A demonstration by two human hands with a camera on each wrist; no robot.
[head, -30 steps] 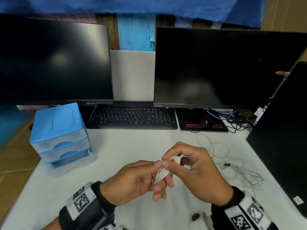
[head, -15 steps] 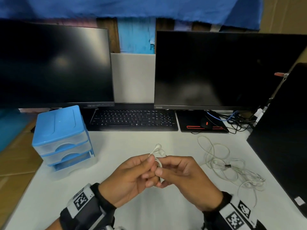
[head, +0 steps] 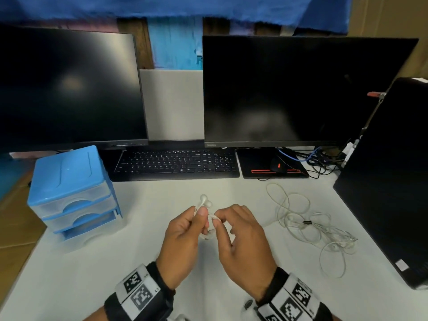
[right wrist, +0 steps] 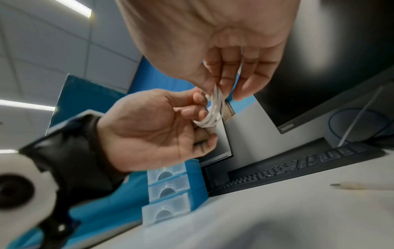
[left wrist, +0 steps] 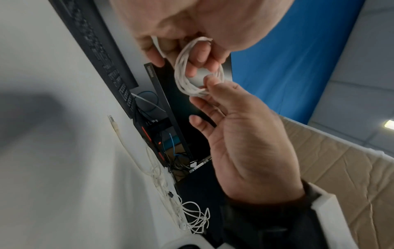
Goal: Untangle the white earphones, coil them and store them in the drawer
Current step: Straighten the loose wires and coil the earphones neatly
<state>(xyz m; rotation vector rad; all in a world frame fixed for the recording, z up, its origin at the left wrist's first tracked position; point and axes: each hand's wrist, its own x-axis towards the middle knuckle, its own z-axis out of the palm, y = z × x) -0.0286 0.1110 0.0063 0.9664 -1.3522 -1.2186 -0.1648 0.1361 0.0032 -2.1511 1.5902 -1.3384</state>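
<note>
The white earphones [head: 209, 229] are wound into a small coil held above the table between both hands. My left hand [head: 201, 220] grips the coil's left side, its thumb on top. The two earbuds [head: 205, 201] stick up behind that thumb. My right hand [head: 217, 221] pinches the coil's right side. In the left wrist view the coil [left wrist: 198, 75] is a ring of several loops, and the right hand [left wrist: 208, 87] nips its lower edge. The right wrist view shows the coil [right wrist: 213, 111] between both sets of fingertips. The blue drawer unit [head: 71, 195] stands at the left, its bottom drawer slightly forward.
A second tangle of white cable [head: 308, 225] lies on the table at the right, its jack plug [right wrist: 351, 186] pointing toward my hands. A black keyboard [head: 176, 164], a mouse on a pad [head: 276, 165] and two dark monitors line the back. A black case [head: 389, 181] stands at the right edge.
My right hand has come off the top of the bundle and now pinches its side. The earbuds have come into sight above my left thumb. Both hands sit slightly farther from me.
</note>
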